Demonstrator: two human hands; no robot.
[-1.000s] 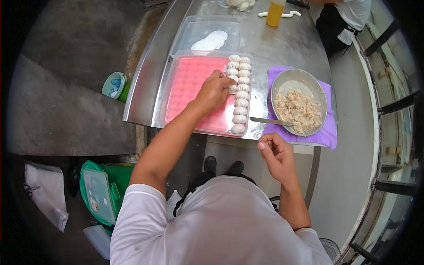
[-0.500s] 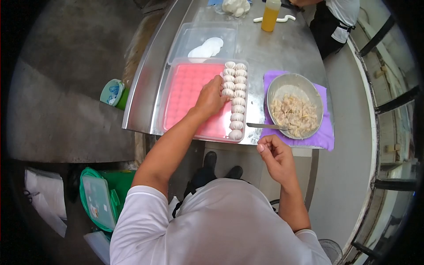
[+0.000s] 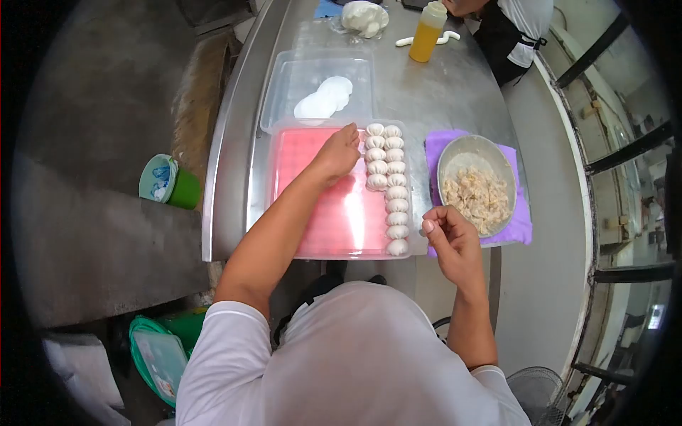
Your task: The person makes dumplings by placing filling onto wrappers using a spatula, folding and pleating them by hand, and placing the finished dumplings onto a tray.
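My left hand (image 3: 339, 154) is over the pink-lined plastic tray (image 3: 312, 213), fingers stretched toward its far edge, with nothing visible in them. Just right of that hand, pleated white dumplings (image 3: 396, 193) stand in two rows along the tray's right side. My right hand (image 3: 452, 241) is closed, thumb against curled fingers, in front of the metal bowl (image 3: 447, 153). What it holds, if anything, is hidden. Pale minced filling (image 3: 476, 199) lies in the bowl. Flat round white wrappers (image 3: 323, 99) rest in a clear plastic container (image 3: 280, 82) beyond the tray.
A purple cloth (image 3: 522, 213) lies under the bowl. Farther back are a bottle of yellow liquid (image 3: 424, 39), a strip of dough (image 3: 449, 37) and a bagged white lump (image 3: 365, 18). Another person (image 3: 511, 32) stands at the far right. A green bin (image 3: 186, 188) is left of the table.
My left hand has come away from the dumplings, toward the tray's far edge. My right hand stays curled near the bowl; the flat metal utensil is no longer visible. The view has tilted upward.
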